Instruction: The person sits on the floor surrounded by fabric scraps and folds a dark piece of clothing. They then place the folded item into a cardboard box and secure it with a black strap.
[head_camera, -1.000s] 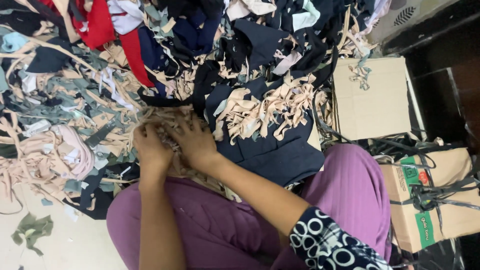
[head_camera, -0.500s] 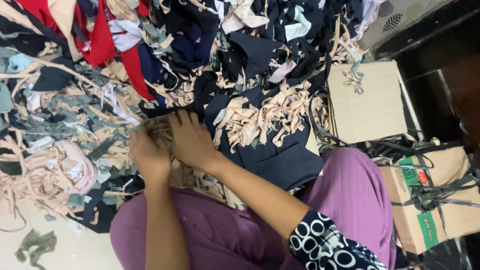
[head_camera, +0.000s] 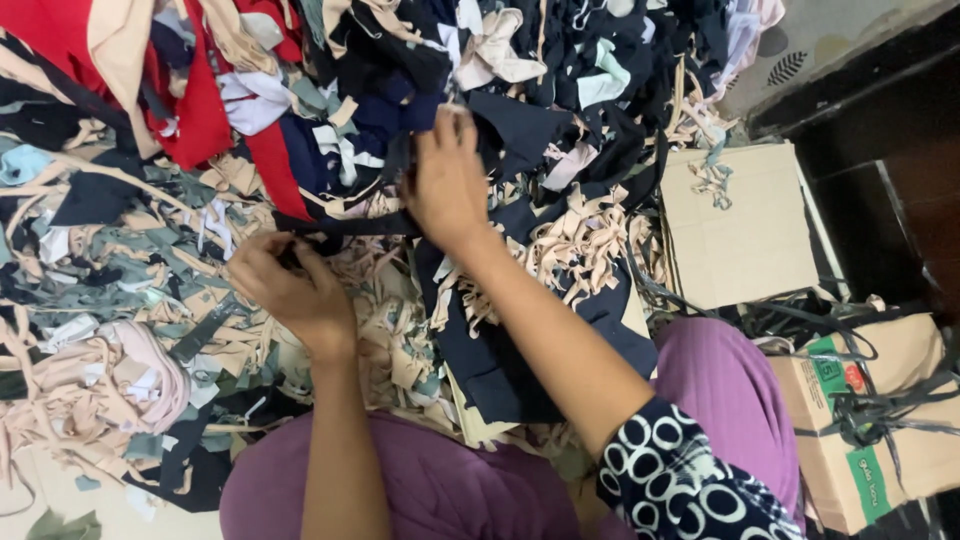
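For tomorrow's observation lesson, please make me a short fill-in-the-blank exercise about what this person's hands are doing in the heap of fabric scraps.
1. The right hand and the left hand pull a dark ____ of cloth taut between them.
2. The hands work over a heap of fabric ____.
3. The person's lap is covered in ____ cloth.
4. Beside the heap lies a flat sheet of ____.

Missing words: strip; scraps; purple; cardboard

Scrap pile (head_camera: 180, 240) red, navy, beige & grey-green; trousers (head_camera: 450, 490) purple; sleeve (head_camera: 690, 480) navy w/ white rings; cardboard box (head_camera: 740, 230) tan.
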